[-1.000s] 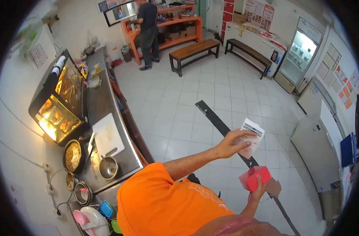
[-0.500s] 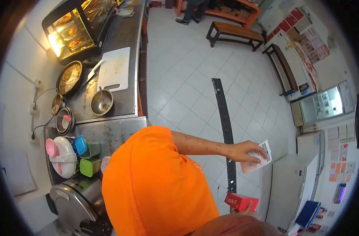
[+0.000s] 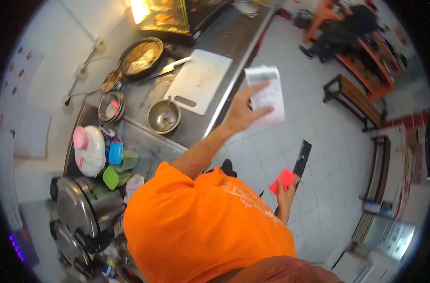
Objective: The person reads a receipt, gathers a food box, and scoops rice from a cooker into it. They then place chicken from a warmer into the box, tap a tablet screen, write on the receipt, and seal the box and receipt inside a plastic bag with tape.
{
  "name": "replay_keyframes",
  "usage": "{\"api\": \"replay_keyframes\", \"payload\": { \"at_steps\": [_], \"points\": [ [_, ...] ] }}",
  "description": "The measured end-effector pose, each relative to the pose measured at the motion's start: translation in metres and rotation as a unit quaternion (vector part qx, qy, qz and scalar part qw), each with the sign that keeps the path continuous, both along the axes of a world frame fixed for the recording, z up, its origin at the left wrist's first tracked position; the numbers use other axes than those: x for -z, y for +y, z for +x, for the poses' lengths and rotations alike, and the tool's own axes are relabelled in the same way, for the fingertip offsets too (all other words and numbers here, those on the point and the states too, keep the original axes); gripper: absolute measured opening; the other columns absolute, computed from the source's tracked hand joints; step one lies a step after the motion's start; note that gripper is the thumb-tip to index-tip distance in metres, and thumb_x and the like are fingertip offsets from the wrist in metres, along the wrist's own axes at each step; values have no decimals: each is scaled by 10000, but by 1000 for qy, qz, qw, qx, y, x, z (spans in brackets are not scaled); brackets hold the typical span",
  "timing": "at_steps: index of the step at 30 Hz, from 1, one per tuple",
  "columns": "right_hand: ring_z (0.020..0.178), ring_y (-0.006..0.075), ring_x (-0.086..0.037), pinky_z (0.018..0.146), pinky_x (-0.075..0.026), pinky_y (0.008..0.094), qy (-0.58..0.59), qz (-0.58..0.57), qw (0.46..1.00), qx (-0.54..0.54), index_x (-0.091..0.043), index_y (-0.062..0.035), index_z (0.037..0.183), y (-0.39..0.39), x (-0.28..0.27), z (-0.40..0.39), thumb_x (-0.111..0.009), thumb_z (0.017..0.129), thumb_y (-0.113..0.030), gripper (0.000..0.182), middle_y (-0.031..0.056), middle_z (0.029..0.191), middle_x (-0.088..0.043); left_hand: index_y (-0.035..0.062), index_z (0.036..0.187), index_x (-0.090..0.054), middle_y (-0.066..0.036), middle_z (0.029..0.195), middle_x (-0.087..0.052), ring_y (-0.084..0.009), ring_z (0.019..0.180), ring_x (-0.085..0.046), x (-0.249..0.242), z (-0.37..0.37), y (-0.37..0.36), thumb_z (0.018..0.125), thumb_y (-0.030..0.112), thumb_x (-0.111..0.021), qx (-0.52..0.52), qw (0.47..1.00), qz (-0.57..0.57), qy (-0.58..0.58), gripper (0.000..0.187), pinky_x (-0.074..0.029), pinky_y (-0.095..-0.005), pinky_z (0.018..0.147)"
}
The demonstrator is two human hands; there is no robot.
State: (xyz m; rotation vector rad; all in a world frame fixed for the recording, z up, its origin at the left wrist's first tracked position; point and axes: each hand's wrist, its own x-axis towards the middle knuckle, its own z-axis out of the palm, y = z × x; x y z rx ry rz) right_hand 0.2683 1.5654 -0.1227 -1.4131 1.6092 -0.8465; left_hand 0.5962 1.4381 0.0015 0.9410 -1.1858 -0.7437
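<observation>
In the middle of the view, my left hand (image 3: 245, 108) grips a white printed paper (image 3: 270, 101) between fingers and thumb, to the right of the white cutting board (image 3: 201, 82). Lower and to the right, my right hand (image 3: 286, 192) is closed on a small red box (image 3: 282, 181), above the tiled floor. My left arm reaches past the counter edge. Fine print on the paper is too blurred to read.
On the counter (image 3: 146, 106) stand a metal bowl (image 3: 163, 116), a pan of food (image 3: 141, 57), a knife (image 3: 170, 67) and plastic containers. A large metal cooker (image 3: 90, 203) is at lower left. A person (image 3: 347, 30) and a bench (image 3: 354, 100) are at upper right.
My left hand has swung left and up with the paper, toward the counter. My right hand and the red box now show more fully, higher up. The view has turned and shifted.
</observation>
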Motion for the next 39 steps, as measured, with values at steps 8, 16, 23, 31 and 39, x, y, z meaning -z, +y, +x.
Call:
{"api": "replay_keyframes", "payload": {
  "at_steps": [8,16,23,31,39],
  "points": [
    [1036,475,-612,902,-486,535,287,-228,833,-415,-562,-47,1247,-398,45,264,-490,999,-369,413,286,1105,-641,38,1489,-378,-118,1408,-428,-220,1297,-476,-64,152,31,715,-113,-790,-221,973,63,-20,889,-495,-349,1027],
    [1034,420,-660,871,-532,546,385,-261,738,-489,-597,-130,1201,-614,123,516,-526,924,-248,310,190,1118,-686,83,1494,-391,-83,1362,-421,-219,1284,-495,-63,152,23,742,-68,-790,-485,868,105,-18,865,-481,-355,1054],
    [1100,310,-602,888,-475,526,424,-511,702,-258,-577,-111,1226,-610,145,578,-599,865,-445,492,101,1147,-634,35,1038,-749,-103,1010,-747,-189,978,-676,-39,142,122,891,72,-641,-708,665,204,-123,186,-507,-317,860],
    [1130,340,-537,1007,-413,468,-249,-425,648,-580,-551,13,1091,-299,13,542,-604,876,-36,227,212,1209,-536,86,1147,-687,-54,1344,-595,-335,1303,-473,-65,60,525,905,427,-592,-663,-152,692,-241,429,-241,-753,1014],
    [1079,305,-539,899,-478,431,-336,-317,568,-681,-536,-38,1053,-15,7,519,-530,877,3,180,188,1225,-471,34,1303,-616,-121,1300,-634,-216,1235,-544,-34,118,750,946,464,-619,-747,479,460,21,559,-389,-346,1057]
  ]
}}
